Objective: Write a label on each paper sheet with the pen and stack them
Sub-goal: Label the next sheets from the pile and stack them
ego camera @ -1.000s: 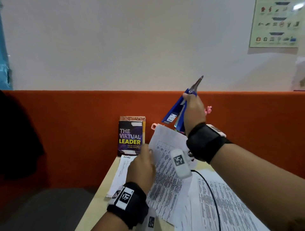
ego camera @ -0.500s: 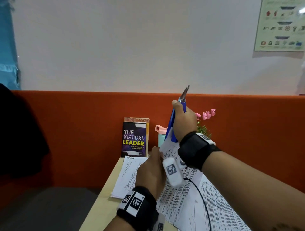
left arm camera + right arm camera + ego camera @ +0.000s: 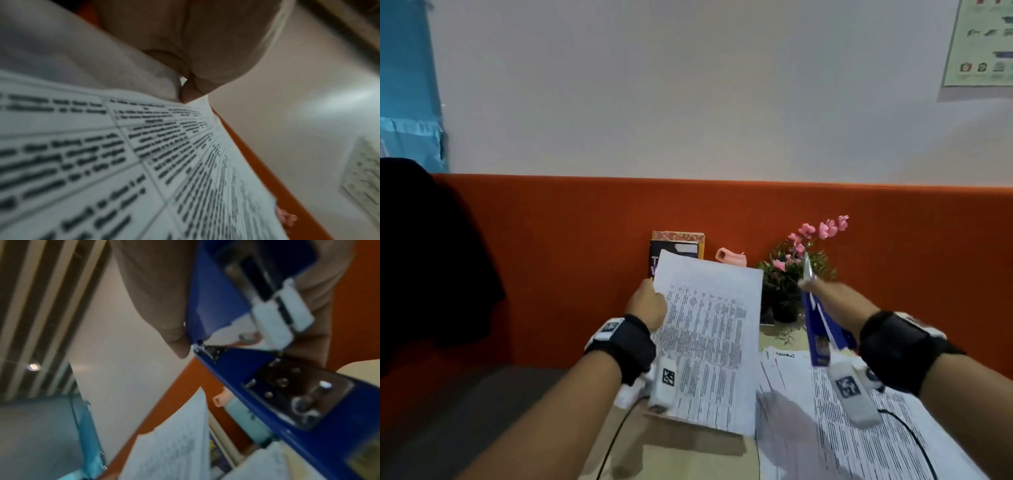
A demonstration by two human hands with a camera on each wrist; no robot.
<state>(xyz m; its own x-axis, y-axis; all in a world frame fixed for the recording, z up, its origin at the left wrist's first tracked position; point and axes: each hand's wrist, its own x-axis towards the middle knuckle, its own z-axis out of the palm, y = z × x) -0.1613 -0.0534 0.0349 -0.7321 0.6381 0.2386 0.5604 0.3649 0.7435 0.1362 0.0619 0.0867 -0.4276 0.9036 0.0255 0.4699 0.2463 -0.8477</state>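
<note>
While raised off the counter (image 3: 688,455):
Left hand (image 3: 647,305): pinches printed sheet (image 3: 709,339) at its left edge.
Right hand (image 3: 835,301): grips open blue stapler (image 3: 822,329).

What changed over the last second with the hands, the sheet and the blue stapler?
The left hand lifted its printed sheet off the desk and leftward, upright before the book. The right hand lowered the open blue stapler and swung right. Both grips unchanged; the sheets on the desk stayed.
</note>
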